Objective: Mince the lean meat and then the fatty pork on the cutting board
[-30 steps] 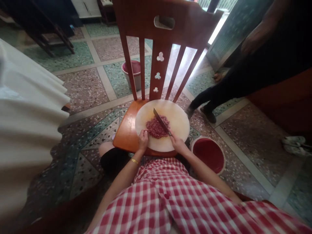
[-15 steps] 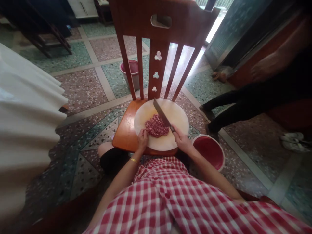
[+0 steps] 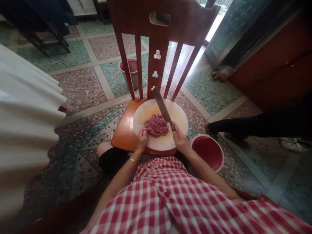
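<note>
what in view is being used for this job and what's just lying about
In use:
cleaver, held in the right hand
chopped meat
round board under it, left hand at its near edge
wooden chair bearing the board

Apparently just about:
bin beside the chair
second bin behind the backrest
white cloth, far left
</note>
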Demonstrator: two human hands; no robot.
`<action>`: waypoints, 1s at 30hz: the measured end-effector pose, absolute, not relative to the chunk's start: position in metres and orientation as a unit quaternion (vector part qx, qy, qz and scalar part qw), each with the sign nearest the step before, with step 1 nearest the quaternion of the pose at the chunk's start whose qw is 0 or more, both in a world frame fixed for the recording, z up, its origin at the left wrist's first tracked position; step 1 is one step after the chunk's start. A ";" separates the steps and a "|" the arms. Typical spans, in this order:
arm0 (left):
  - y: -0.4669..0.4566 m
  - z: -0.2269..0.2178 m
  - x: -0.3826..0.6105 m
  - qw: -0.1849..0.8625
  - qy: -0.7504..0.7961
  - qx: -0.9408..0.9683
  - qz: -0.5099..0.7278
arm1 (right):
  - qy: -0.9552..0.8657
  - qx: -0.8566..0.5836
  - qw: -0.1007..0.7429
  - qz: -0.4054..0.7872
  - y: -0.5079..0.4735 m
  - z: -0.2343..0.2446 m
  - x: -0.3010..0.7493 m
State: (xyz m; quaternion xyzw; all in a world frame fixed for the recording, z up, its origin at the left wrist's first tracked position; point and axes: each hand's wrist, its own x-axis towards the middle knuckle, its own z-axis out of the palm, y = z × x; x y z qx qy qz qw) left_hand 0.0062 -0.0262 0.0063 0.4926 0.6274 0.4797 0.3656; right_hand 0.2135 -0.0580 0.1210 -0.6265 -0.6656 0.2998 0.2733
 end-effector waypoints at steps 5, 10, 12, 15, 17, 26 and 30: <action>-0.026 0.007 0.006 0.359 0.628 0.497 0.479 | -0.665 -0.628 0.211 0.344 -0.055 0.108 0.216; -0.026 0.008 0.007 0.371 0.620 0.494 0.484 | -0.675 -0.613 0.274 0.307 -0.057 0.123 0.216; -0.027 0.008 0.007 0.371 0.623 0.491 0.482 | -0.683 -0.614 0.264 0.295 -0.059 0.120 0.213; -0.027 0.009 0.007 0.362 0.627 0.495 0.480 | -0.681 -0.617 0.207 0.334 -0.062 0.113 0.213; -0.026 0.010 0.007 0.356 0.630 0.499 0.477 | -0.674 -0.615 0.208 0.354 -0.063 0.116 0.215; -0.028 0.009 0.004 0.405 0.605 0.419 0.542 | -0.689 -0.592 0.232 0.350 -0.070 0.109 0.208; -0.032 0.013 0.002 0.432 0.577 0.358 0.593 | -0.690 -0.582 0.241 0.356 -0.073 0.117 0.208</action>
